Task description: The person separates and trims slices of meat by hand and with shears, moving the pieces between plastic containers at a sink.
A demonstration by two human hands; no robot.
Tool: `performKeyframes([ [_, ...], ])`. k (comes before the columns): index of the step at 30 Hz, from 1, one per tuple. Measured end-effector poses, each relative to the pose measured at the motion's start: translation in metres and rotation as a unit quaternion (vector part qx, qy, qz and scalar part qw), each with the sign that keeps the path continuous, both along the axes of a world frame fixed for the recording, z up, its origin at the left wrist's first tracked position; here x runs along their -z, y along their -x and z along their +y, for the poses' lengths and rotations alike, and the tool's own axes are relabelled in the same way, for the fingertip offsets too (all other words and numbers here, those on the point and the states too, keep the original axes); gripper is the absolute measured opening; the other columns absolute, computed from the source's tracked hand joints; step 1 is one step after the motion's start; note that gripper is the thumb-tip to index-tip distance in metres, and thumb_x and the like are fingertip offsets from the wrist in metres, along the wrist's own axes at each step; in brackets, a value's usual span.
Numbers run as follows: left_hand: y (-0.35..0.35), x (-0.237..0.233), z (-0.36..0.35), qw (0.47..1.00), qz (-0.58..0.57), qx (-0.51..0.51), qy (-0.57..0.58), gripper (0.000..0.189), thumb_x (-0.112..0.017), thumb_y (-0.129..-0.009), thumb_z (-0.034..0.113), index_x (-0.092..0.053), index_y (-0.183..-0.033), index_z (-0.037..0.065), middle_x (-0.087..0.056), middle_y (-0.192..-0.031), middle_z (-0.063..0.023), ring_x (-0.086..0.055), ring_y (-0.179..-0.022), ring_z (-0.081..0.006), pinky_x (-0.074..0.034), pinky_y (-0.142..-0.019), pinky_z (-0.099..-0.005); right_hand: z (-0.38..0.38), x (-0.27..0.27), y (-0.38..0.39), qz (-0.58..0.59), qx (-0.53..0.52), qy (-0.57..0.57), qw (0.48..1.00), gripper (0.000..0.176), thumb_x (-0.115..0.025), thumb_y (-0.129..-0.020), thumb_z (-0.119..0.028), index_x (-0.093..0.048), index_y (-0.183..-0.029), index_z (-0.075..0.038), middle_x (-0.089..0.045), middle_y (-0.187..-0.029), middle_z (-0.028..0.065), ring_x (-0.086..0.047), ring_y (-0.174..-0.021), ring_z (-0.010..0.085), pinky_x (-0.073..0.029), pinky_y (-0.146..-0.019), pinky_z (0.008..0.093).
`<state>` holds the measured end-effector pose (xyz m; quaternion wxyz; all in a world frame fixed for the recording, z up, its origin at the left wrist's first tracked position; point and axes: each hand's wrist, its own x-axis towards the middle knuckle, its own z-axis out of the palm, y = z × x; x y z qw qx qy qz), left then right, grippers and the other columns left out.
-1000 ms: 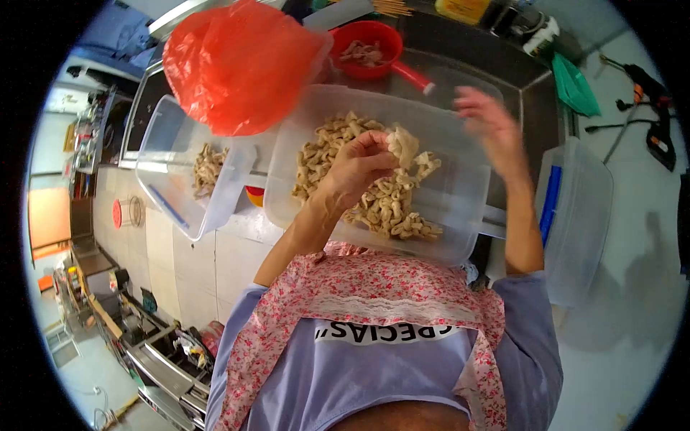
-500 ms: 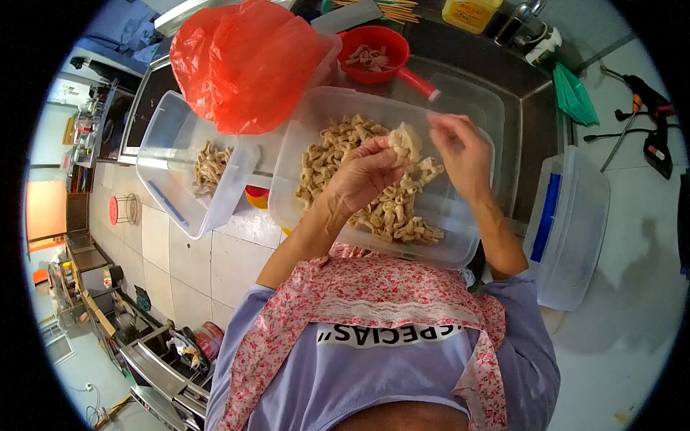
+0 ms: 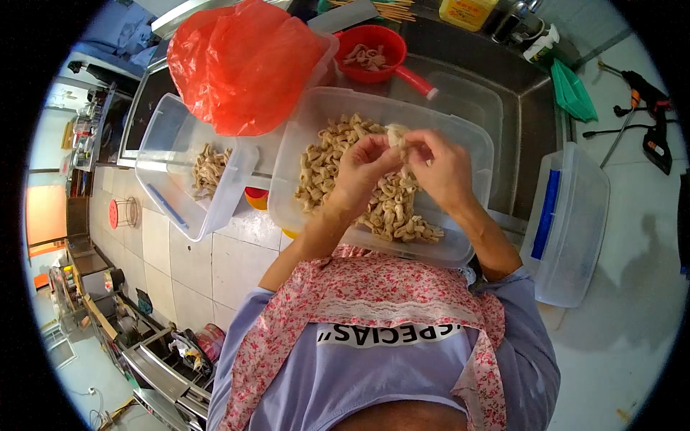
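Note:
My left hand pinches a pale, soft, folded strip that looks like intestine, above a large clear plastic tub. My right hand meets it from the other side, thumb and fingers closed on the same strip. Fingers cover the strip's lower part. Below the hands, many beige knotted pieces of similar look lie heaped in the tub, mostly at its left and front.
A smaller clear bin holds more strips. Behind stand a red plastic bag and a red handled scoop with pale strips inside. Wooden skewers lie at the back. A blue-clipped clear box is at right.
My right hand has moved left and closed onto the strip that my left hand holds. The left hand stays nearly in place; the heap looks the same.

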<state>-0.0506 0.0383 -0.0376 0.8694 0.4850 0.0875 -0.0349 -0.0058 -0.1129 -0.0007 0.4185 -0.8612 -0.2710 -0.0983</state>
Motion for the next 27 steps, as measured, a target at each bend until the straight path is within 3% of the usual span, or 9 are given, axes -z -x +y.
performKeyframes([
  [2,0.003,-0.01,-0.003,0.983,-0.054,-0.057,-0.168,0.03,-0.069,-0.084,0.012,-0.052,-0.107,0.003,-0.061,-0.095,-0.0054,-0.058,-0.084,-0.0131,-0.049,-0.077,-0.028,0.001,-0.001,0.0,-0.024,-0.012,0.007,1.0,0.019,-0.065,-0.075,-0.006,-0.06,-0.093,-0.011,-0.063,-0.085,0.0064,-0.065,-0.073,0.026,-0.052,-0.061,0.0356],
  [4,0.006,-0.018,-0.005,0.912,-0.112,-0.126,-0.374,0.032,-0.073,-0.08,0.01,-0.054,-0.104,0.003,-0.061,-0.088,-0.0051,-0.056,-0.077,-0.0109,-0.047,-0.071,-0.0254,0.001,0.002,0.0,-0.063,-0.028,0.027,0.997,0.019,-0.065,-0.075,-0.006,-0.06,-0.092,-0.011,-0.063,-0.085,0.0063,-0.065,-0.073,0.0266,-0.052,-0.061,0.036],
  [5,0.005,-0.019,-0.004,0.906,-0.122,-0.12,-0.388,0.03,-0.072,-0.079,0.008,-0.055,-0.103,0.003,-0.06,-0.082,-0.0047,-0.054,-0.071,-0.0106,-0.046,-0.066,-0.0254,0.002,0.003,0.0,-0.072,-0.031,0.022,0.997,0.018,-0.066,-0.074,-0.006,-0.059,-0.091,-0.01,-0.063,-0.085,0.0064,-0.065,-0.073,0.0268,-0.052,-0.061,0.036],
  [8,0.002,-0.01,-0.003,0.895,-0.126,-0.126,-0.41,0.03,-0.072,-0.079,0.008,-0.054,-0.103,0.003,-0.06,-0.079,-0.0039,-0.054,-0.068,-0.0112,-0.047,-0.064,-0.0257,0.004,0.004,0.001,-0.076,-0.039,0.011,0.996,0.018,-0.066,-0.074,-0.006,-0.059,-0.09,-0.01,-0.064,-0.083,0.0068,-0.065,-0.072,0.0271,-0.052,-0.06,0.0357],
  [14,0.0,-0.017,-0.01,0.921,-0.101,-0.154,-0.343,0.017,-0.066,-0.083,0.004,-0.058,-0.098,0.003,-0.063,-0.081,-0.0062,-0.058,-0.071,-0.0123,-0.048,-0.064,-0.0257,0.005,0.009,0.002,-0.026,-0.027,-0.031,0.999,0.019,-0.065,-0.073,-0.003,-0.06,-0.091,-0.009,-0.066,-0.08,0.009,-0.067,-0.07,0.0258,-0.053,-0.06,0.0342],
  [17,-0.001,-0.009,-0.007,0.867,-0.137,-0.176,-0.446,0.011,-0.063,-0.085,0.005,-0.06,-0.095,0.001,-0.064,-0.081,-0.0073,-0.06,-0.073,-0.0126,-0.049,-0.065,-0.0255,0.004,0.008,0.004,0.01,-0.01,-0.049,0.999,0.019,-0.065,-0.074,-0.003,-0.061,-0.091,-0.009,-0.066,-0.08,0.0094,-0.067,-0.069,0.0244,-0.053,-0.06,0.0335],
  [20,0.004,-0.017,-0.006,0.877,-0.12,-0.112,-0.451,0.013,-0.063,-0.085,0.007,-0.061,-0.097,0.001,-0.065,-0.079,-0.0079,-0.061,-0.072,-0.0124,-0.049,-0.066,-0.0248,0.003,0.007,0.005,0.031,-0.007,-0.072,0.997,0.018,-0.065,-0.075,-0.004,-0.061,-0.091,-0.009,-0.067,-0.08,0.0094,-0.068,-0.069,0.0235,-0.053,-0.06,0.0328],
  [25,0.001,-0.009,-0.005,0.934,-0.06,-0.075,-0.345,0.016,-0.063,-0.084,0.007,-0.063,-0.097,-0.001,-0.067,-0.077,-0.0089,-0.063,-0.07,-0.012,-0.05,-0.065,-0.0246,-0.001,0.004,0.004,0.048,-0.015,-0.064,0.997,0.017,-0.064,-0.076,-0.006,-0.062,-0.093,-0.009,-0.067,-0.082,0.0084,-0.067,-0.071,0.0239,-0.053,-0.059,0.0337],
  [27,0.0,-0.009,-0.002,0.933,-0.046,-0.064,-0.35,0.017,-0.062,-0.084,0.006,-0.062,-0.098,-0.002,-0.067,-0.079,-0.0085,-0.063,-0.071,-0.0115,-0.051,-0.064,-0.0248,-0.002,0.008,0.002,-0.053,-0.028,0.017,0.998,0.015,-0.064,-0.077,-0.007,-0.061,-0.091,-0.008,-0.066,-0.081,0.0084,-0.066,-0.07,0.0252,-0.053,-0.058,0.0355],
])
